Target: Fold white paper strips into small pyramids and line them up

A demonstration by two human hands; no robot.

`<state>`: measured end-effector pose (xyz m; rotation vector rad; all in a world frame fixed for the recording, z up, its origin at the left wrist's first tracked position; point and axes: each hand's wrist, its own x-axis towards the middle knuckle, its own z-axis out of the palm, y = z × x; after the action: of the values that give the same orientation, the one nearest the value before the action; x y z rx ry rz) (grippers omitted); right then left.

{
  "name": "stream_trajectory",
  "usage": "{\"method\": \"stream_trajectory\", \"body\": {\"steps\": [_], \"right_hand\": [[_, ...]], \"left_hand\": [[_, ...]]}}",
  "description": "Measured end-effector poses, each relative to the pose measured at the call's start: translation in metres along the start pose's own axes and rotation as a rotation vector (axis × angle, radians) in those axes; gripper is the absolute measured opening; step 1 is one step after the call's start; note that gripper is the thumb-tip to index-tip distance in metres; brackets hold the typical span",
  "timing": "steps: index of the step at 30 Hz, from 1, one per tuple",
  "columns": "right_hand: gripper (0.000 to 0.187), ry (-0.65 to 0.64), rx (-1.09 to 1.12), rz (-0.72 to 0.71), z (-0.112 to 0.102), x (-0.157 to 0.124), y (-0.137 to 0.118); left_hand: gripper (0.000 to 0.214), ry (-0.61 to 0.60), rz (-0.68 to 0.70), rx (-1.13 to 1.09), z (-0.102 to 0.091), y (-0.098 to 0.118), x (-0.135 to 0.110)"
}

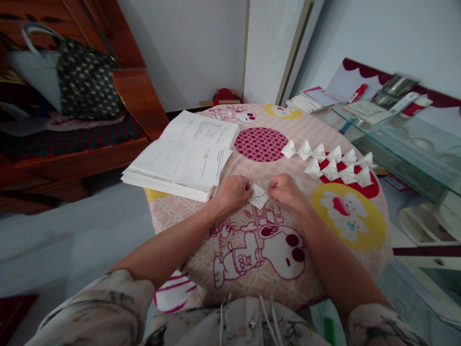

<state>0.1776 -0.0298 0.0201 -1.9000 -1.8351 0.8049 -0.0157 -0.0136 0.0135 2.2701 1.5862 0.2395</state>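
Ten white folded paper shapes (pixel 335 154) stand on the right side of the round table (pixel 306 288), six in the far row and four in the near one. One small piece of folded paper (pixel 258 196) lies at the table's middle, between the two hands. The left hand (pixel 235 192) has its fingers curled in and appears to pinch the paper's left edge between thumb and forefinger. The right hand (pixel 287 190) is bent in at the right corner, fingertips close together; whether they grip the paper or only touch it, I cannot tell.

The piece should be very light, thin and easy to bend, crisp along its folds but quick to crumple or tear under a hard pull. It is best taken by its edges or corners, with a light fingertip pinch. One thick open book (pixel 173 163) lies beside the left hand, its printed pages facing up.
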Motion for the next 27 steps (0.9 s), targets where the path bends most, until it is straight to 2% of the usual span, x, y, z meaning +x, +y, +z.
{"method": "stream_trajectory", "body": {"steps": [3, 5, 7, 11, 13, 17, 20, 27], "right_hand": [[0.013, 0.062, 0.033, 0.004, -0.006, -0.001, 0.002], [0.011, 0.067, 0.138, -0.041, -0.003, 0.000, -0.003], [0.010, -0.007, 0.253, -0.104, 0.003, 0.002, -0.012], [0.010, -0.121, 0.192, -0.142, 0.016, 0.009, -0.024], [0.008, -0.170, 0.191, -0.121, 0.018, 0.011, -0.024], [0.010, -0.165, 0.176, -0.132, 0.017, 0.011, -0.022], [0.010, -0.134, 0.140, -0.138, 0.018, 0.011, -0.022], [0.010, -0.131, 0.158, -0.115, 0.020, 0.010, -0.023]], "left_hand": [[0.021, 0.006, 0.003, -0.009, 0.001, -0.001, 0.000], [0.020, 0.012, 0.008, -0.021, 0.002, -0.001, 0.000], [0.019, 0.023, 0.019, -0.035, 0.003, -0.002, 0.000], [0.016, 0.052, 0.053, -0.103, 0.005, -0.009, 0.005], [0.015, 0.014, 0.077, -0.203, 0.002, -0.018, 0.008], [0.015, -0.222, 0.033, -0.541, -0.006, -0.035, 0.011], [0.016, -0.235, 0.003, -0.627, -0.011, -0.038, 0.008], [0.012, -0.234, -0.007, -0.618, -0.010, -0.034, 0.007]]}}
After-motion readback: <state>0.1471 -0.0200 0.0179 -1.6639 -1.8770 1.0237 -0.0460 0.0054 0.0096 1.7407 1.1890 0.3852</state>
